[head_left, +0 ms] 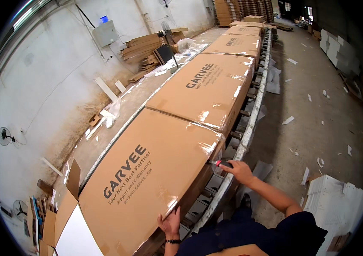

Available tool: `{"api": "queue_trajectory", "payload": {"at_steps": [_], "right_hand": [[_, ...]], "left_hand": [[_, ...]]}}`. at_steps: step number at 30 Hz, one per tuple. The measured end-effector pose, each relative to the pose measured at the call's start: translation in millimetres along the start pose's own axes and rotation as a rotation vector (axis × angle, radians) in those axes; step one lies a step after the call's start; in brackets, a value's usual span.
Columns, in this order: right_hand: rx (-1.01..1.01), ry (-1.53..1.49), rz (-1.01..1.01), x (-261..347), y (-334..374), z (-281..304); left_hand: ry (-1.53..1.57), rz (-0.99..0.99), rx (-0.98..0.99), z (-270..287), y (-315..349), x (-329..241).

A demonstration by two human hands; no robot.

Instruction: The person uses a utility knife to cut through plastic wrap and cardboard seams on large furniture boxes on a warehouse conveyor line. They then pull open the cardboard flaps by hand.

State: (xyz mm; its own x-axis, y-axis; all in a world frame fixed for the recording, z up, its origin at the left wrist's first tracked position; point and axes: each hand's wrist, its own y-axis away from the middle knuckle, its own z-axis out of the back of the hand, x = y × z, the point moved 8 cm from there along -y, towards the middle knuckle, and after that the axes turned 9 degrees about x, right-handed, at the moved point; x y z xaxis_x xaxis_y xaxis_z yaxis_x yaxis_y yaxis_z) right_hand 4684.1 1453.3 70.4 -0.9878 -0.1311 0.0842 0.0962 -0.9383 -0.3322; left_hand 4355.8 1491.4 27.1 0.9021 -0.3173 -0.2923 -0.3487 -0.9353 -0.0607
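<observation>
A large brown cardboard box point(164, 145) with dark printing lies flat on the roller conveyor in front of me, clear tape along its right edge. My right hand point(239, 171) is closed round a utility knife point(224, 164) with a red and black handle. Its tip meets the box's right side, close to the far right corner. Nearer to me, my left hand point(171, 222) rests against the same right edge, thumb and fingers apart. Beside the box's near left end, an open carton point(64, 213) shows raised flaps and a white panel inside.
More taped boxes point(205, 85) stretch away along the conveyor rail point(256, 112). White panels point(335, 213) are stacked at my right. Scraps litter the floor on both sides. Flattened cardboard point(141, 51) leans by the left wall, and a fan point(5, 136) hangs on it.
</observation>
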Motion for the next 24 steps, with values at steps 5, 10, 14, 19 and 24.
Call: {"api": "queue_trajectory", "payload": {"at_steps": [5,10,14,19,24], "right_hand": [[-0.023,0.04,0.119,-116.1,-44.0,12.7],[0.068,-0.201,0.329,-166.8,-58.0,-8.7],[0.202,-0.251,0.564,-189.0,-86.2,-5.3],[0.079,-0.982,0.036,-327.4,-143.6,-33.0],[-0.134,-0.798,-0.063,-386.1,-273.5,-33.8]], "left_hand": [[-0.078,-0.329,-0.129,25.3,0.3,-10.2],[-0.136,-0.736,-0.296,25.8,-7.6,-2.5],[-0.278,-0.886,-0.716,40.2,1.3,5.7],[-0.488,-0.981,-0.865,60.9,16.7,-0.7],[-0.726,-1.218,-1.115,-0.8,-11.5,18.0]]}}
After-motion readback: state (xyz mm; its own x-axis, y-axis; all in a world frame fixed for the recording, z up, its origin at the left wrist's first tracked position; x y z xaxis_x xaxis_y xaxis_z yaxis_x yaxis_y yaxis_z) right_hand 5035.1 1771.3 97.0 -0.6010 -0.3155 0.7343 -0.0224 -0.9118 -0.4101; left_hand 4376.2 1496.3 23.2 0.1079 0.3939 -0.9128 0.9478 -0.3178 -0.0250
